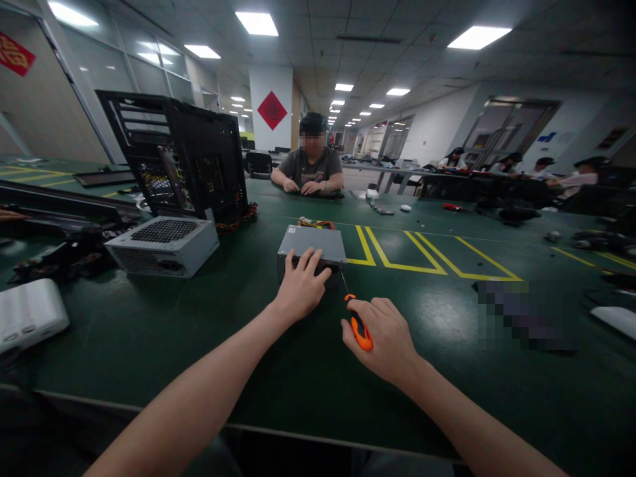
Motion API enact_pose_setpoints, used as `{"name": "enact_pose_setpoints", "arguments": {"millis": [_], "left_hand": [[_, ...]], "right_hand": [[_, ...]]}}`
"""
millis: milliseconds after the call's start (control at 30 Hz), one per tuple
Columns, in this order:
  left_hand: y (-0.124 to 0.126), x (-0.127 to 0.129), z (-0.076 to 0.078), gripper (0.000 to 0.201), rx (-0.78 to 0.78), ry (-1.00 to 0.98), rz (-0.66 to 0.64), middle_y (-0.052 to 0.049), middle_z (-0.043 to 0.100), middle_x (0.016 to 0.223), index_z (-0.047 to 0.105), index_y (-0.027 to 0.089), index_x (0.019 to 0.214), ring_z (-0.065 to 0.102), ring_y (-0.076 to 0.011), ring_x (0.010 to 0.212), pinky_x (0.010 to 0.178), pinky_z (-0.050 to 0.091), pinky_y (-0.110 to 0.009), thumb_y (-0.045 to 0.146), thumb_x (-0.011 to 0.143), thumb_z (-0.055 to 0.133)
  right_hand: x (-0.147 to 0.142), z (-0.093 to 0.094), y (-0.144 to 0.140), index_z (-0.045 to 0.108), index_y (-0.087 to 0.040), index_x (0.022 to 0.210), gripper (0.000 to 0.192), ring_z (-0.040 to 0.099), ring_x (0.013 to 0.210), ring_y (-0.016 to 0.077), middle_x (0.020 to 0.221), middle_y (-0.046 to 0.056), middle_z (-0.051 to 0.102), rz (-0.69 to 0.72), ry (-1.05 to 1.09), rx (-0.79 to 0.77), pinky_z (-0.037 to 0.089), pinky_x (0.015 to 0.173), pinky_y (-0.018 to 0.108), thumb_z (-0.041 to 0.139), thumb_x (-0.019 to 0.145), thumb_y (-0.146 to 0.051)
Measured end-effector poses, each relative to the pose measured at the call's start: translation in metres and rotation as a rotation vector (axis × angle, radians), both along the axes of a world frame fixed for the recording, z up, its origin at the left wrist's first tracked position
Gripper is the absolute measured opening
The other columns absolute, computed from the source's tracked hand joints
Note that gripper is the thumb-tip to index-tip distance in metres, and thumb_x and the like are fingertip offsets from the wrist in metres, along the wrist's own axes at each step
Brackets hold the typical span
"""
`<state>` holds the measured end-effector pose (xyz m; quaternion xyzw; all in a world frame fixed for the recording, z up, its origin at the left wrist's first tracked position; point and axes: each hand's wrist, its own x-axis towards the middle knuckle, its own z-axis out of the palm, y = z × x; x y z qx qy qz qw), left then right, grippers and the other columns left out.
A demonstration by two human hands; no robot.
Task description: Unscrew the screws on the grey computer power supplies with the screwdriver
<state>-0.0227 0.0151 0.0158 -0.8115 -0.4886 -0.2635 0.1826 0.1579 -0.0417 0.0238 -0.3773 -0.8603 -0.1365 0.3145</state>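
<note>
A grey metal power supply box (311,248) lies flat on the green table (149,324), well in from its near edge, coloured wires showing at its far end. An orange-handled screwdriver (358,328) points its thin shaft toward the box's near right corner.

no text is legible; the red diamond sign (271,109) on the pillar is blurred.

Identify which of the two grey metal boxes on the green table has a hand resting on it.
The smaller grey box at centre, under the left hand; the vented grey box lies untouched farther left.
</note>
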Motion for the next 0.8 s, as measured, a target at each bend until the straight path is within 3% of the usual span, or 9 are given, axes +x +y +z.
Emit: {"name": "enact_pose_setpoints", "arguments": {"millis": [400, 567, 800], "left_hand": [[-0.0004, 0.0013, -0.0028, 0.033, -0.005, 0.005, 0.015, -0.012, 0.040, 0.136, 0.059, 0.022, 0.109, 0.031, -0.0320, 0.127, 0.103, 0.015, -0.060, 0.017, 0.079, 0.048], [-0.0016, 0.0006, -0.0021, 0.033, -0.010, 0.021, 0.024, -0.012, 0.040, 0.135, 0.059, 0.022, 0.109, 0.030, -0.0308, 0.128, 0.104, 0.016, -0.059, 0.016, 0.079, 0.046], [-0.0018, 0.0005, -0.0020, 0.034, -0.035, -0.033, 0.005, -0.012, 0.039, 0.136, 0.060, 0.021, 0.107, 0.029, -0.0308, 0.128, 0.105, 0.013, -0.058, 0.014, 0.076, 0.047]], "right_hand": [[0.0003, 0.0000, 0.0001, 0.062, -0.016, 0.081, 0.015, 0.043, 0.066, 0.0155, 0.068, 0.003, 0.054, 0.031, -0.035, 0.051, 0.033, 0.064, 0.029, 0.050, 0.080, -0.026], [0.0007, 0.0017, -0.0026, 0.062, -0.017, 0.079, 0.013, 0.040, 0.073, 0.0178, 0.076, 0.006, 0.050, 0.016, -0.075, -0.013, 0.033, 0.064, 0.030, 0.051, 0.074, -0.021], [-0.0012, 0.0040, -0.0028, 0.062, -0.017, 0.085, 0.026, 0.042, 0.071, 0.0176, 0.075, 0.006, 0.052, -0.021, -0.073, -0.008, 0.033, 0.064, 0.030, 0.048, 0.082, -0.039]]}}
